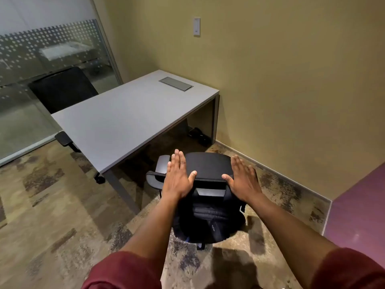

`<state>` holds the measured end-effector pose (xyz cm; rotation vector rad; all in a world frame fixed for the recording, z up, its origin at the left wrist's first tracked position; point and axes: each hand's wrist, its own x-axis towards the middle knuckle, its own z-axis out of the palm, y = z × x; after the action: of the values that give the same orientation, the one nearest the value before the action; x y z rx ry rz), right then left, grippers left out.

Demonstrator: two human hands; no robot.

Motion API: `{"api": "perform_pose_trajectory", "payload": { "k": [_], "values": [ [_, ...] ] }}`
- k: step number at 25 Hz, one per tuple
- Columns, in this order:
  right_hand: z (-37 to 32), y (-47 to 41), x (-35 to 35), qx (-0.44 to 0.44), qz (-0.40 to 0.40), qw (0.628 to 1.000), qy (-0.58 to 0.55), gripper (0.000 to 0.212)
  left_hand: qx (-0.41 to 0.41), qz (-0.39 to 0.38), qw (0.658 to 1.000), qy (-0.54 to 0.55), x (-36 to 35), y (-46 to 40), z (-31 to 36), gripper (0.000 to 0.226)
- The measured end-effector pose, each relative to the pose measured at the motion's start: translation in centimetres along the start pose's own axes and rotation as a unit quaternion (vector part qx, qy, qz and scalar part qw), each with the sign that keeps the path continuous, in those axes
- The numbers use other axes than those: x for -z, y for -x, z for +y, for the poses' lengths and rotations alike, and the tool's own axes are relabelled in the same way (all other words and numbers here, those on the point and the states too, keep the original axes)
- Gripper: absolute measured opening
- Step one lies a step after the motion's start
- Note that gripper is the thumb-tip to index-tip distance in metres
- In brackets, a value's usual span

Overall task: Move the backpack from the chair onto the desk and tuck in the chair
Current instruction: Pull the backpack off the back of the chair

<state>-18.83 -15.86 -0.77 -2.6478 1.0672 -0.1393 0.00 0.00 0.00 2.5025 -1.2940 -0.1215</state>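
Note:
A black office chair [208, 165] stands on the carpet just off the near right corner of the grey desk [125, 122], its grey armrest [158, 170] toward the desk. A black backpack [208, 220] with padded ridges and straps rests on the chair, below the backrest top in the head view. My left hand [179, 174] is flat with straight fingers at the left side of the backrest top, thumb touching its edge. At the right side, my right hand [241, 176] mirrors it. Neither hand holds anything. The chair's base is hidden.
A second black chair [62, 90] sits tucked at the desk's far left side, by a frosted glass partition [41, 49]. A metal cable hatch [176, 84] is set in the desk top. Cables [198, 134] lie under the desk. A purple surface [358, 205] juts out at right.

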Motion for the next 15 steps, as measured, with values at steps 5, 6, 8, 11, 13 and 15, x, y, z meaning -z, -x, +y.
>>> {"api": "perform_pose_trajectory", "payload": {
  "k": [5, 6, 8, 11, 13, 15],
  "values": [
    [0.1, 0.8, -0.7, -0.006, -0.005, 1.000, -0.006, 0.078, 0.021, -0.032, 0.999, 0.018, -1.2, 0.9, 0.1, 0.087],
    [0.0, 0.8, -0.6, -0.010, -0.005, 1.000, -0.010, 0.078, 0.022, -0.037, 0.999, 0.019, -1.3, 0.9, 0.1, 0.087],
    [-0.3, 0.7, -0.6, -0.019, -0.008, 1.000, -0.021, 0.078, 0.026, -0.045, 0.998, 0.022, -1.2, 0.7, -0.1, 0.087],
    [-1.3, 1.0, -1.2, -0.036, -0.012, 0.999, -0.021, 0.080, 0.041, -0.060, 0.997, 0.017, -1.0, 0.7, 0.1, 0.086],
    [-1.7, 1.0, -1.5, -0.047, -0.012, 0.999, -0.011, 0.076, 0.048, -0.070, 0.996, 0.021, -0.9, 0.6, 0.2, 0.084],
    [-1.9, 0.9, -1.6, -0.054, -0.014, 0.998, -0.006, 0.068, 0.056, -0.084, 0.994, 0.027, -0.6, 0.5, 0.2, 0.083]
  ]
}}
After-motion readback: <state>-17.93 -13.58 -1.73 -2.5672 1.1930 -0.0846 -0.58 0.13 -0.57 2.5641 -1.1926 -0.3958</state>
